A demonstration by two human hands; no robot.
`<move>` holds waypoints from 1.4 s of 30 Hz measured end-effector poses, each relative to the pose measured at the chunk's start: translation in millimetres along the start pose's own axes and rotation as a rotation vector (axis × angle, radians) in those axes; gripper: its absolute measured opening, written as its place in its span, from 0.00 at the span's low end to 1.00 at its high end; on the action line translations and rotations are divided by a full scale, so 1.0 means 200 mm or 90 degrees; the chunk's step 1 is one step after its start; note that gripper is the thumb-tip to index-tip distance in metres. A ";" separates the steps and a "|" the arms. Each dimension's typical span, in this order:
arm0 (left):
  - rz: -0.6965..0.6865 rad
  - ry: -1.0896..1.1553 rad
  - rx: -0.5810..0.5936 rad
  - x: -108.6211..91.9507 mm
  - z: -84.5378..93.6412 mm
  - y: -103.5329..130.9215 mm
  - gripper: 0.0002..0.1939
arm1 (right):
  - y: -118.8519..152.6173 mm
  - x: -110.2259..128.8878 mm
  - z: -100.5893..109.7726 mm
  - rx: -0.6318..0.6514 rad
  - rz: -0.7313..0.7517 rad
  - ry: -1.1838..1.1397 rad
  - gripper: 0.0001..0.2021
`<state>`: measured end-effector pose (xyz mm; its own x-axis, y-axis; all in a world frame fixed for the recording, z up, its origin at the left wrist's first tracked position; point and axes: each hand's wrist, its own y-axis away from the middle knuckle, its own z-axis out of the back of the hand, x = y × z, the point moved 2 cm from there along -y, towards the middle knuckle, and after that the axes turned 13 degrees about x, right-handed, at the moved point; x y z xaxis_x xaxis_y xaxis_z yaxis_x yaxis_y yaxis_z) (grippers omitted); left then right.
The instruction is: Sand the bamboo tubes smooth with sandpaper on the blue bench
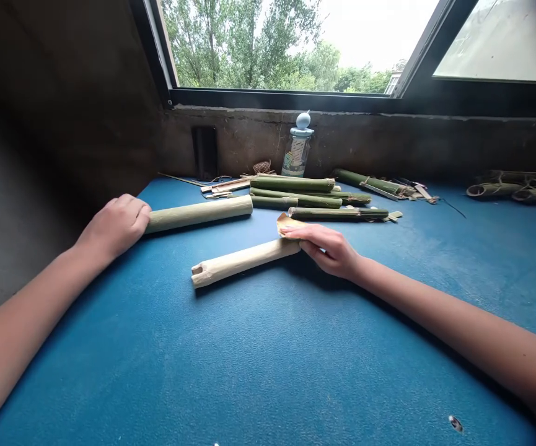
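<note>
My left hand (118,224) is closed around the near left end of a pale green bamboo tube (202,212) lying on the blue table. My right hand (327,248) pinches a tan piece of sandpaper (287,224), fingers flat over it. Its thumb is at the right end of a second, peeled bamboo tube (244,260), so this hand touches both. That tube is cream-coloured, with a notch cut into its left end, and lies slanted in front of the first. The fingers partly hide the tube's right end and the sandpaper.
Green bamboo pieces (302,199), some with split ends, lie behind both tubes. More bamboo (370,181) lies farther back, with tied bundles (518,191) at far right. A lidded bottle (297,152) and a black object (205,153) stand by the wall under the window.
</note>
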<state>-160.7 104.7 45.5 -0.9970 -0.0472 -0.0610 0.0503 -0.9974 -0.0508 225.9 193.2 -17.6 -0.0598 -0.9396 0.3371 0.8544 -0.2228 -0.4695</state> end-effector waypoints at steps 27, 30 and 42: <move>-0.254 -0.327 0.098 -0.91 -0.19 0.28 0.26 | -0.01 -0.07 -0.05 0.039 -0.144 0.100 0.19; -0.287 -0.259 0.084 -0.89 -0.21 0.27 0.25 | -0.04 -0.10 -0.04 0.003 -0.177 0.053 0.15; -0.179 -0.056 0.207 -0.79 -0.22 0.14 0.18 | -0.09 0.13 -0.17 0.012 -0.095 0.071 0.21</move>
<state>1.7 86.9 9.7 -0.9713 0.2379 -0.0036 -0.2304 -0.9365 0.2645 192.3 163.2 -28.2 -0.2420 -0.9197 0.3091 0.8416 -0.3575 -0.4048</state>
